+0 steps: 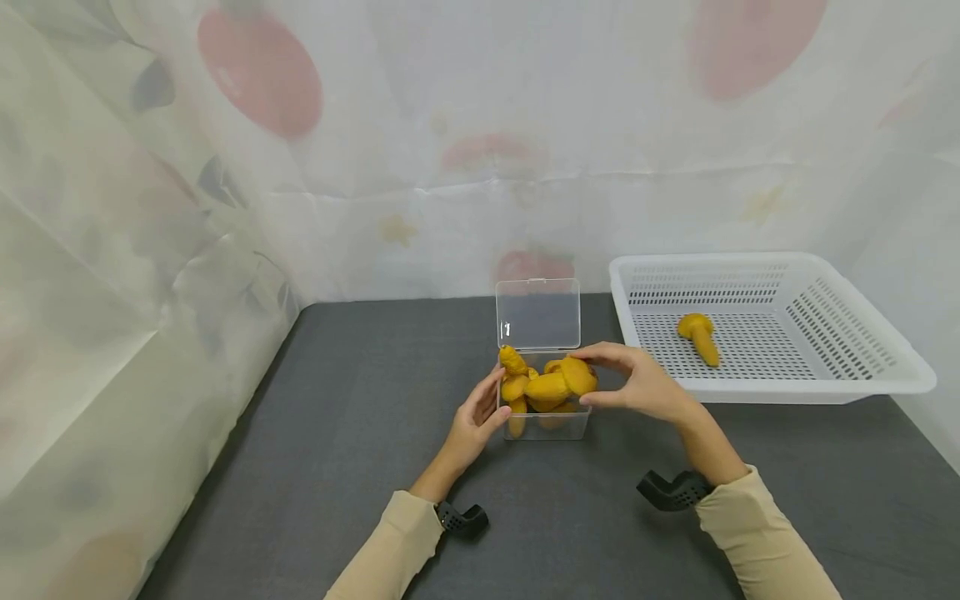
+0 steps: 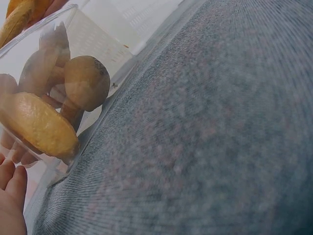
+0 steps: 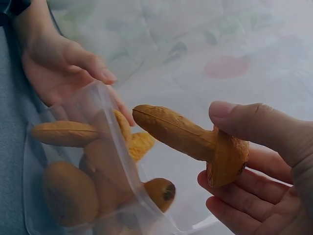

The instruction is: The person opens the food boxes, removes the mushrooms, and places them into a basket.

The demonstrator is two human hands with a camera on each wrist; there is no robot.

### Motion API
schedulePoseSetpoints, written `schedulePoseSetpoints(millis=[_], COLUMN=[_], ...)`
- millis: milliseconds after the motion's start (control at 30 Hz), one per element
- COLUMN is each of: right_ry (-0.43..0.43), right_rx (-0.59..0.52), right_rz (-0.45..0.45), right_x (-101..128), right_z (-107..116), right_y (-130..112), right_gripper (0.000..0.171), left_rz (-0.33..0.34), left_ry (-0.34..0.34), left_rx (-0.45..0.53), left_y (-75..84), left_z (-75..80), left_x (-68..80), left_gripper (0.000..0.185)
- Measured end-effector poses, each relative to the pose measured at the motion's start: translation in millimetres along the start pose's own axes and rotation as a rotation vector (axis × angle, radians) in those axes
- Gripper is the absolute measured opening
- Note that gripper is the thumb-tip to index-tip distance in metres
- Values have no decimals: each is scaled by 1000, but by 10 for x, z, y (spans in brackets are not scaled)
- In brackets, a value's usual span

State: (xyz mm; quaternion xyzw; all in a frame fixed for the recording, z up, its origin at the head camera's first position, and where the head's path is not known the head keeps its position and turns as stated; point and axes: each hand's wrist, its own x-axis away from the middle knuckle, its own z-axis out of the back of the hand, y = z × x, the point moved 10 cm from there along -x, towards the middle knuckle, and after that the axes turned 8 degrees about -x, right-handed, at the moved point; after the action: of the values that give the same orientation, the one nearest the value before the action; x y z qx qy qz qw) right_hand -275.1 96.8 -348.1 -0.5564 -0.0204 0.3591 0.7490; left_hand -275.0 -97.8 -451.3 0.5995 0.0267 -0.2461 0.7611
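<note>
Fingers (image 3: 244, 188) of the right hand (image 1: 648, 387) are curled under the cap of a yellow toy mushroom (image 3: 188, 139), with the thumb pressed over the top, so the cap is pinched between them just above the clear plastic box (image 1: 543, 421). From that pinch the stem is pointed away toward the left hand (image 1: 472, 421), the long axis lying nearly level, crosswise over the box's open top. Below and to the left of the fingertips, more mushrooms (image 2: 54, 105) are piled inside the box, its lid (image 1: 538, 313) stood up at the far side. The left hand is laid against the box's left wall with fingers nearly straight, steadying it and gripping nothing. Well to the right of the pinching fingers, a white slotted basket (image 1: 885, 379) is set on the grey tabletop (image 1: 360, 400), with a single mushroom (image 1: 699, 335) lying in it. The right hand is the nearer one to that basket.
</note>
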Motion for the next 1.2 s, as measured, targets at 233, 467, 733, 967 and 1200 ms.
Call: schedulePoseSetpoints(millis=[233, 467, 733, 967, 1200], right_ry=[64, 141, 212, 269, 351], right_rx=[-14, -46, -137, -176, -179], right_rz=[27, 98, 119, 113, 29], right_x=[59, 130, 243, 346, 470], right_z=[174, 368, 578, 776, 977], right_y=[-44, -99, -90, -66, 50], right_gripper=[55, 54, 54, 53, 52], left_rz=[1, 1, -11, -15, -9], left_ry=[5, 2, 4, 6, -4], left_rx=[-9, -13, -17, -32, -7], left_y=[2, 8, 9, -7, 5], left_z=[9, 3, 7, 16, 1], left_x=[-2, 2, -3, -1, 0], left_gripper=[59, 58, 58, 57, 58])
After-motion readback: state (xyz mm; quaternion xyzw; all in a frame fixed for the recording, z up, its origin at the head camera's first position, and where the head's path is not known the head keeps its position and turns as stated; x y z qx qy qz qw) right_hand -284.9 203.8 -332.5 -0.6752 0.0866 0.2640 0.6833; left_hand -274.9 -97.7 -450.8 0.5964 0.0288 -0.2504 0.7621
